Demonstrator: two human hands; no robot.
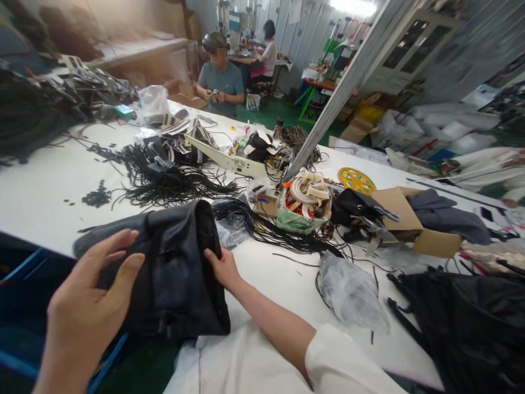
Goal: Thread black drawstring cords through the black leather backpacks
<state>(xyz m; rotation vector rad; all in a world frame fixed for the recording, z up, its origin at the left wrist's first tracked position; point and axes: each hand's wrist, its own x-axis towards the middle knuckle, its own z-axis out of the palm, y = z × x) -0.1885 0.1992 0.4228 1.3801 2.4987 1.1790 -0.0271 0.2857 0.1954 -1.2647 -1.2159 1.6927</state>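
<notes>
Inspection finds a black bag point(178, 268) held between the two hands, raised at the near edge of a white table point(262, 279), its open mouth turned toward the right hand point(221, 268). The right hand is closed on the rim of that mouth, the fingers partly hidden by the material. The left hand point(92, 295) is half open beside the bag's near side, thumb parted from curved fingers; whether it touches the bag cannot be told. As to markings, a cream panel point(221, 158), beyond the right hand, bears a round dark emblem point(239, 164) (any lettering in it is too small to read). Bundles of black cord point(172, 183) lie beyond the bag, and more black strands point(283, 232) run just past the right hand. Farther right of that hand stand a container of pale straps point(307, 189), a yellow disc point(356, 180) and an open carton point(437, 243). A clear plastic bag point(353, 290) lies to the right of the right forearm, with a second black bag point(476, 317) farther right.
</notes>
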